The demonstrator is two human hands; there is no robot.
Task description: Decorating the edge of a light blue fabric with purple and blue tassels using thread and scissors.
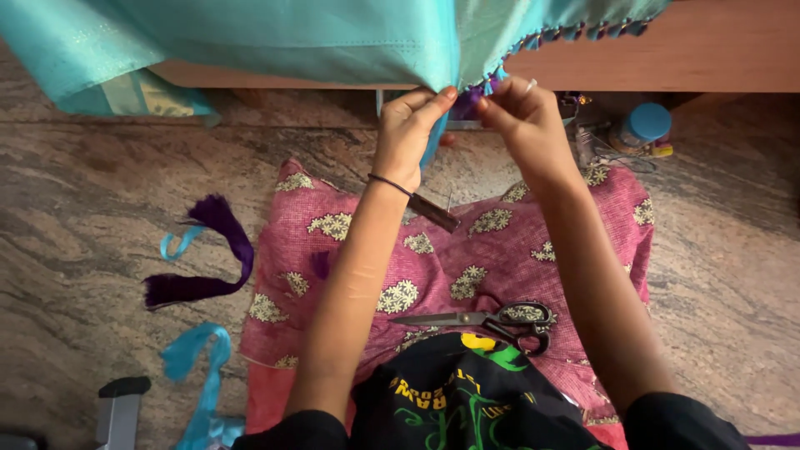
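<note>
The left hand is pinching the hanging edge of a shiny turquoise silk cloth, fingers closed on the fold. The right hand is gripping a small purple tassel at that fringed edge, fingertips pressed together. Black-handled metal scissors are lying on a pink floral cushion, near a loose purple thread bundle on the speckled stone floor.

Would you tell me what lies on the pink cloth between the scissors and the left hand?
In the head view, only a dark flat comb-like tool lies between the scissors and the left hand.
</note>
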